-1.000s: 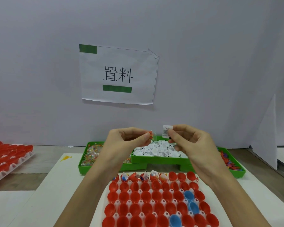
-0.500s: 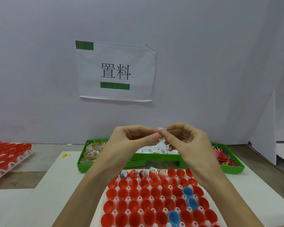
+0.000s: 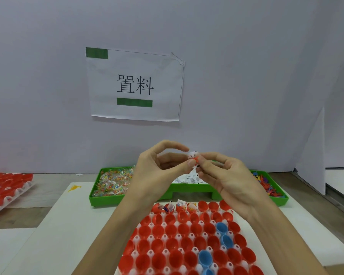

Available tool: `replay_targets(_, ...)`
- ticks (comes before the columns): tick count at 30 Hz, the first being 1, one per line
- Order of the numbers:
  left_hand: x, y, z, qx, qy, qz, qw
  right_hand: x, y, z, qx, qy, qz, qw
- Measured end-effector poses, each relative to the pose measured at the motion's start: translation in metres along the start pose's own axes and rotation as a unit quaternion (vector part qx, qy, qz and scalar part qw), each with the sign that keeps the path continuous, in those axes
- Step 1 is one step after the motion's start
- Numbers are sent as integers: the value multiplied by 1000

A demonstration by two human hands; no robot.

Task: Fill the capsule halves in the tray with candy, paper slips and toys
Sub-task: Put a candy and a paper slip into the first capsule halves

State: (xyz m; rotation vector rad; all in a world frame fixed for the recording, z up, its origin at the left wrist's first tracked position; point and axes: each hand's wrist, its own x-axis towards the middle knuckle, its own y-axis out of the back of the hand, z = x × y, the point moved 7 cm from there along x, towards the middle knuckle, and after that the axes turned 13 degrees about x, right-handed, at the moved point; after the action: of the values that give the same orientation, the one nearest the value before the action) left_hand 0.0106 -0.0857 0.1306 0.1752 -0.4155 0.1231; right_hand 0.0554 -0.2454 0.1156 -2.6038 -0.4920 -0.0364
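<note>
A: Where are the hands at this moment?

B: Both are raised above the far edge of the tray (image 3: 147, 238), and they meet in the middle. The left hand (image 3: 157, 171) pinches a small white paper slip (image 3: 191, 155) and a small orange toy (image 3: 196, 160) between thumb and forefinger. The right hand (image 3: 226, 175) pinches the same little bundle from the other side with its fingertips.

A: Which way does the slip point?

B: It stands about upright, its long axis going up and down, and its upper end shows above the fingers. The toy is mostly hidden, so its direction cannot be told.

A: And the capsule halves (image 3: 187, 243)?

B: They sit in rows in the white tray on the table (image 3: 48, 245), open side up. Most are red; a few are blue (image 3: 221, 228). In the far row, some halves at the left already hold wrapped things (image 3: 180, 204); the other halves look empty.

A: What is behind the tray?

B: A green bin (image 3: 191, 190) with three parts: wrapped candy (image 3: 113, 182) at the left, white slips (image 3: 189, 178) in the middle, colourful toys (image 3: 264, 180) at the right. Far left lies another tray of red halves (image 3: 6, 187). On the wall hangs a paper sign (image 3: 135, 84) with two characters.
</note>
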Motion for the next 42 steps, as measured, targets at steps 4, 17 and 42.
replay_targets(4, 0, -2, -5, 18, 8, 12, 1000, -2, 3, -8, -40, 11, 0, 999)
replay_targets(17, -6, -26, -45, 71, 58, -18, 996, 1, 37, -1, -318, 91, -48, 942)
replay_targets(42, 22, -74, -91, 397, 4, -111, 911, 38, 89, 46, -516, 32, -91, 851)
